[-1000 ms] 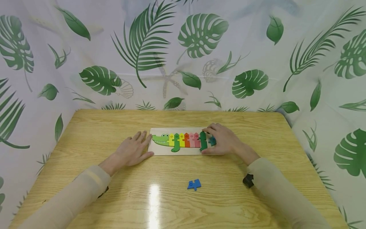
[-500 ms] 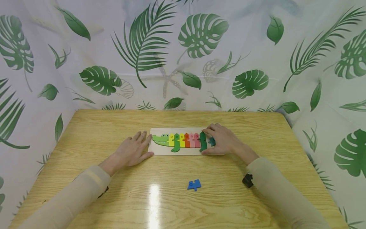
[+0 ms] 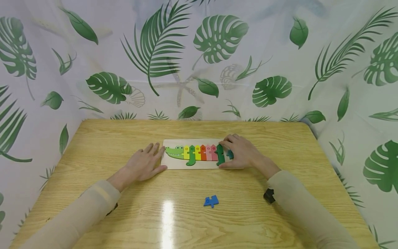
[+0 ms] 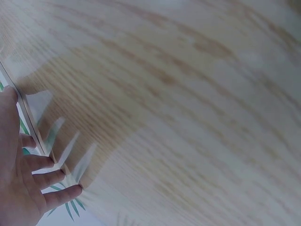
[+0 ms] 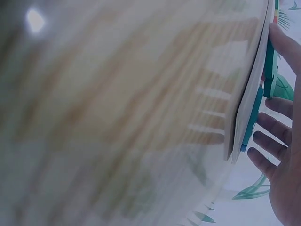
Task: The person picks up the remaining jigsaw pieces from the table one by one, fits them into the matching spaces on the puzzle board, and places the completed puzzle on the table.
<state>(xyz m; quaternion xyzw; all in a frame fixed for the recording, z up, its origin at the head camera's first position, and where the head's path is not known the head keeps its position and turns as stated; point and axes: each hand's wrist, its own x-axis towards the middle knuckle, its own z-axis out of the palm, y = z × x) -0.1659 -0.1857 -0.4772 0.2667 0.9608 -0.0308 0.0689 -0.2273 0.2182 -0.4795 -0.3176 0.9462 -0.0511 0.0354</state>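
Note:
A white puzzle board (image 3: pixel 177 165) bears a crocodile of interlocking pieces, with a light green head (image 3: pixel 175 152) at the left. My left hand (image 3: pixel 143 162) rests at the board's left end, fingers spread, thumb and index fingertip at its edge. My right hand (image 3: pixel 244 152) pinches a dark green leg piece (image 3: pixel 220 155) lengthwise between thumb and index finger, right beside the pink pieces (image 3: pixel 211 154). In the right wrist view this green piece (image 5: pixel 270 70) stands a little proud of the board. A teal piece (image 3: pixel 229 154) lies under the right palm, partly hidden.
A loose blue puzzle piece (image 3: pixel 211 201) lies on the wooden table (image 3: pixel 140 214) in front of the board. White cloth with green leaves (image 3: pixel 217 79) rises behind the table and along both sides. A black wrist device (image 3: pixel 269 196) shows at the right sleeve.
The dark green leg piece, in my right hand, has shifted slightly left toward the pink pieces. My left hand and the blue piece have stayed put.

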